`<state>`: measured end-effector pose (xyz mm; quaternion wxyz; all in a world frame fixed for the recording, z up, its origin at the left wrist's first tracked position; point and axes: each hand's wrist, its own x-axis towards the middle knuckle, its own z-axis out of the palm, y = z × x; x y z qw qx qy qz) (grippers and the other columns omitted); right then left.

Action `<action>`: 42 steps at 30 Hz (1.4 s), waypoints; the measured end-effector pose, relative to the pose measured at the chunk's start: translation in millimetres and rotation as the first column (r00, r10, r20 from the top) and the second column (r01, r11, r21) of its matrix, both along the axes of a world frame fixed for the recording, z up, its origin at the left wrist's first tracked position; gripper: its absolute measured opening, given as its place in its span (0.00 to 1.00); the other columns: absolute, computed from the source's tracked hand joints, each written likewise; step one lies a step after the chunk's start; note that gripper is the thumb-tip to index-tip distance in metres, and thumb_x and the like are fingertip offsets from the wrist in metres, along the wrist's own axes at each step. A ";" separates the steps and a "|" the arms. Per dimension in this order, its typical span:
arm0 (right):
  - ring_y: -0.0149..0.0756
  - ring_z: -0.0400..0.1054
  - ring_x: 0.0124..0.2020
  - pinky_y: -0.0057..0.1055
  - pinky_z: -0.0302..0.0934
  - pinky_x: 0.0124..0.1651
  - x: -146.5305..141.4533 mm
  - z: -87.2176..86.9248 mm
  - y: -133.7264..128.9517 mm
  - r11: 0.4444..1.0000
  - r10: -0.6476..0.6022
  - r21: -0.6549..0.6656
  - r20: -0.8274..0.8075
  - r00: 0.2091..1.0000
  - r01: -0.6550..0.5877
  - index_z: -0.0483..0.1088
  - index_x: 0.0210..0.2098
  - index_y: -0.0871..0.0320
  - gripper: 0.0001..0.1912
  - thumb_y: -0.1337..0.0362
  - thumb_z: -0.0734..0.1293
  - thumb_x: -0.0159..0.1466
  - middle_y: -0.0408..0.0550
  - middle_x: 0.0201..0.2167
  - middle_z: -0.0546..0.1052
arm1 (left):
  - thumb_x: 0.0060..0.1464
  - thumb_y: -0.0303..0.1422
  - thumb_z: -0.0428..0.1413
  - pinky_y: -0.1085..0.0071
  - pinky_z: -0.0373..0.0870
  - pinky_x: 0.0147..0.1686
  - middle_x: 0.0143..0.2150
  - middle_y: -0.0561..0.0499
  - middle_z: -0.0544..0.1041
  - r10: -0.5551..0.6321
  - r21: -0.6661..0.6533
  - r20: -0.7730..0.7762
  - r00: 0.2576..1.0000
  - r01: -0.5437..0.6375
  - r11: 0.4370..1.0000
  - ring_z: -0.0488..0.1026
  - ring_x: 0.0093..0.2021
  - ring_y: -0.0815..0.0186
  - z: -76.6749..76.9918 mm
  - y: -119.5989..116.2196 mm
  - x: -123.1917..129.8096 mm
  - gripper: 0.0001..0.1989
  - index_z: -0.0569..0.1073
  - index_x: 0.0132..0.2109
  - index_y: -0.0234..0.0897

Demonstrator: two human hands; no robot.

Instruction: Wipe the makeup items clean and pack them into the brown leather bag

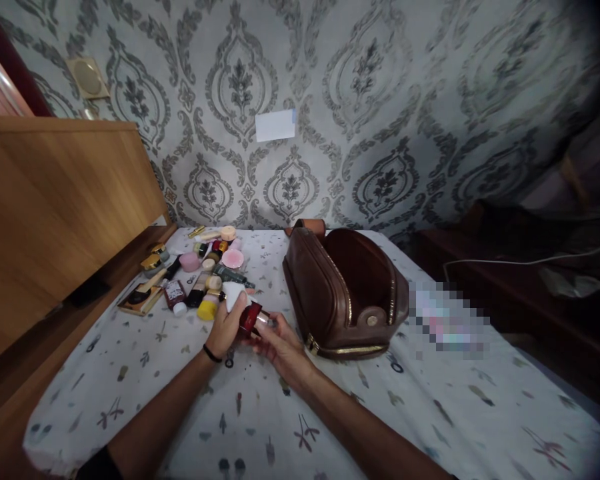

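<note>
Both my hands meet over the cloth in front of the cosmetics. My left hand (225,330) is closed around a small dark red cosmetic bottle (250,319), with a white tissue or cloth (234,292) bunched at its thumb. From the other side, the fingers of my right hand (283,343) grip the bottle's pale, shiny end. Just right of my hands stands a brown leather cosmetic bag (307,287), unzipped with its top gaping. Several bottles, jars and compacts lie left of my hands, among them a yellow-capped item (207,309) and a pink round compact (233,259).
A patterned white cloth (180,407) covers the surface. Along the left runs a wooden furniture panel (60,213). A brush lies on an open palette (140,300) near that side. A blurred patch (450,317) hides something right of the bag. Wallpaper rises behind.
</note>
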<state>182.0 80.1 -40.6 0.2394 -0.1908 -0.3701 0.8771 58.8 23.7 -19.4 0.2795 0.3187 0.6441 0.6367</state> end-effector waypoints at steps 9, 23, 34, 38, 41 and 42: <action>0.33 0.76 0.26 0.22 0.63 0.25 -0.4 0.5 9.3 0.981 -0.018 -0.194 -0.057 0.998 0.007 0.69 0.37 0.59 0.26 0.51 0.78 0.48 0.42 0.25 0.78 | 0.57 0.47 0.55 0.62 0.59 0.61 0.58 0.45 0.73 -0.322 0.003 -0.154 0.934 0.327 0.945 0.68 0.58 0.56 -2.7 -3.1 1.8 0.29 0.68 0.61 0.38; 0.28 0.73 0.21 0.19 0.61 0.22 0.0 0.8 8.0 0.990 0.062 -0.129 0.028 0.998 -0.058 0.72 0.32 0.63 0.19 0.52 0.75 0.55 0.46 0.25 0.78 | 0.53 0.52 0.56 0.63 0.65 0.54 0.47 0.45 0.80 -0.064 0.044 -0.098 0.993 0.068 0.997 0.74 0.50 0.56 -3.7 2.8 -5.0 0.28 0.76 0.52 0.35; 0.30 0.73 0.22 0.22 0.63 0.24 -0.1 -1.1 16.6 0.952 0.080 -0.297 -0.012 0.997 -0.080 0.71 0.30 0.64 0.17 0.54 0.66 0.66 0.48 0.23 0.78 | 0.50 0.43 0.60 0.70 0.69 0.40 0.41 0.49 0.80 -0.328 0.063 -0.006 0.945 0.327 0.943 0.73 0.40 0.63 -2.8 -2.0 -5.2 0.28 0.73 0.57 0.38; 0.29 0.74 0.23 0.21 0.63 0.25 -0.3 -1.3 15.2 0.959 0.134 -0.256 0.031 0.991 -0.122 0.73 0.31 0.65 0.19 0.53 0.65 0.66 0.51 0.24 0.79 | 0.55 0.49 0.56 0.73 0.67 0.36 0.36 0.50 0.79 -0.229 0.052 -0.021 0.973 0.230 0.972 0.71 0.34 0.67 -2.3 -0.2 -2.8 0.28 0.75 0.55 0.36; 0.30 0.74 0.24 0.21 0.62 0.25 -0.6 0.8 12.1 0.972 0.150 -0.191 0.068 0.986 -0.134 0.74 0.33 0.66 0.20 0.51 0.67 0.64 0.52 0.25 0.80 | 0.52 0.50 0.59 0.73 0.66 0.32 0.32 0.51 0.78 -0.118 0.052 -0.016 0.993 0.119 0.992 0.70 0.30 0.68 -3.0 2.0 -2.7 0.29 0.76 0.54 0.34; 0.30 0.75 0.24 0.20 0.62 0.25 -0.6 1.7 10.5 0.978 0.145 -0.163 0.079 0.986 -0.131 0.74 0.33 0.66 0.21 0.50 0.68 0.63 0.52 0.25 0.80 | 0.50 0.51 0.60 0.73 0.66 0.32 0.33 0.51 0.78 -0.086 0.061 -0.010 0.996 0.087 0.994 0.70 0.31 0.68 -3.3 2.6 -3.0 0.30 0.76 0.54 0.34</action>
